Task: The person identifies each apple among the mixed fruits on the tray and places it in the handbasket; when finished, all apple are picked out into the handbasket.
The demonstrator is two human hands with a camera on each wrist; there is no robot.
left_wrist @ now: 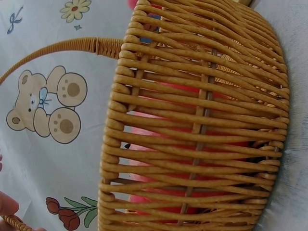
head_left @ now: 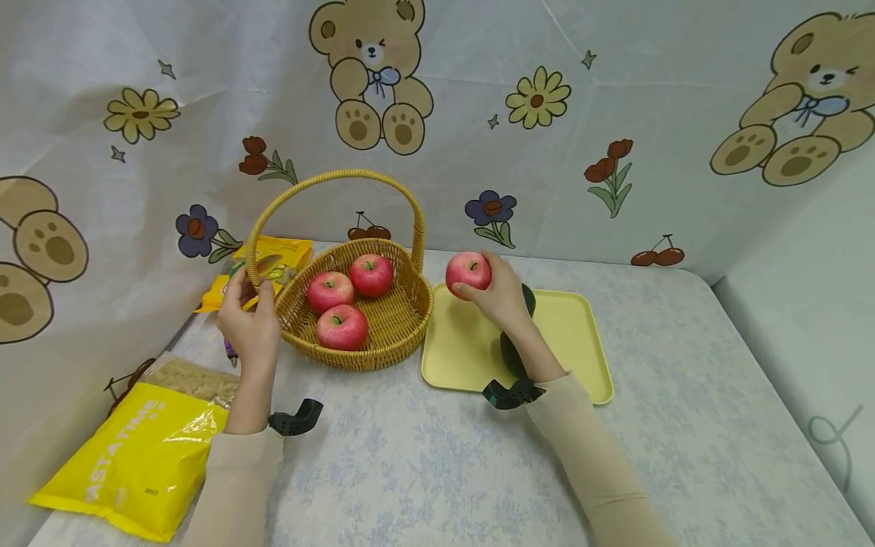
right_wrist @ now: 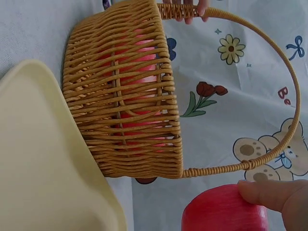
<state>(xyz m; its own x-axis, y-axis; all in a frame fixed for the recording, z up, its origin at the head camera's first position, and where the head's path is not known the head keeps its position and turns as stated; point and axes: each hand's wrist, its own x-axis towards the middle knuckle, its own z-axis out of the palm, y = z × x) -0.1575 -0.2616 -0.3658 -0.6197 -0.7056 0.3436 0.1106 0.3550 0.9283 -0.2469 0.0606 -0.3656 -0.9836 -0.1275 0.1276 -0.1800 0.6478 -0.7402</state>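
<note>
A wicker basket [head_left: 396,346] with a tall arched handle holds several red apples, among them a front apple [head_left: 342,328]. My left hand [head_left: 251,323] grips the left side of the handle, and its fingertips [left_wrist: 8,204] show at the corner of the left wrist view. Between the thumb and fingers of my right hand [head_left: 504,292] is another red apple [head_left: 468,272], held up over the far left part of a pale yellow tray [head_left: 577,334]. In the right wrist view, the thumb [right_wrist: 269,193] presses on that held apple [right_wrist: 224,211].
On the tray, dark rounded things [head_left: 509,354] are partly hidden by my right forearm. A yellow pasta bag [head_left: 146,456] lies at the front left. Behind the basket's left side sits another yellow packet [head_left: 294,254]. A bear-patterned cloth [head_left: 465,159] hangs along the table's back edge.
</note>
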